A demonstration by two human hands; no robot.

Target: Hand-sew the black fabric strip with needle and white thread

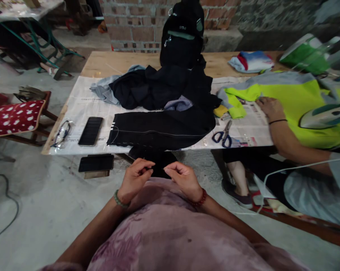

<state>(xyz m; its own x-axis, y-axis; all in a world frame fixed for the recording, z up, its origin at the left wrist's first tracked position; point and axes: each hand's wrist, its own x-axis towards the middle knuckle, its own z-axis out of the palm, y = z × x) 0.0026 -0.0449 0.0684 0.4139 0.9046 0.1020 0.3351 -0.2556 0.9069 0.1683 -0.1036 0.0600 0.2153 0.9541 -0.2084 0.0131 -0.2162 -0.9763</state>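
Some pale lettering on the black backpack (182, 45) is too small for me to read from my head camera, as is print on the newspaper (75, 99). My left hand (136, 177) and right hand (185, 177) are just short of the table's (98, 62) near edge, thumbs and forefingers pinched together; I cannot tell what is between them. Ahead, the black trouser leg (153, 124) lies along that edge. Concrete floor (43, 210) spreads leftward. Scissors (225, 133), a smartphone (91, 131) and a co-worker's hand (272, 108) flank the trouser leg.
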